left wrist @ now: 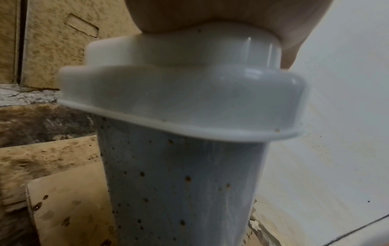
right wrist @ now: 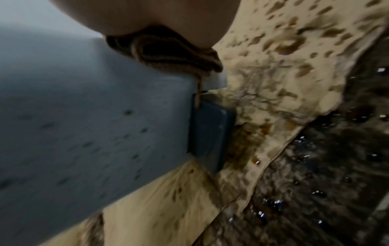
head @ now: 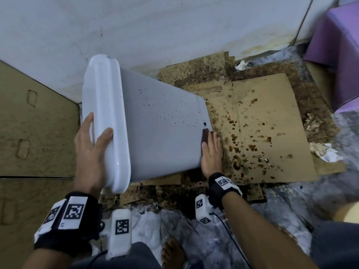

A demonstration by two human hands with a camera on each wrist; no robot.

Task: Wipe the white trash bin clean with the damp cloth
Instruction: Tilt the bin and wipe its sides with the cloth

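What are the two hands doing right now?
Left hand: grips the bin by its lid end.
Right hand: flat, fingers straight, pressing the cloth against the bin.

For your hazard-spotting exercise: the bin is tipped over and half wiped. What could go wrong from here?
1. The left hand alone steadies the tilted white bin by its lid; it may slip.
2. The cloth sits at the bin's base, beside the wet brown spots on the cardboard; it could pick up that dirt.
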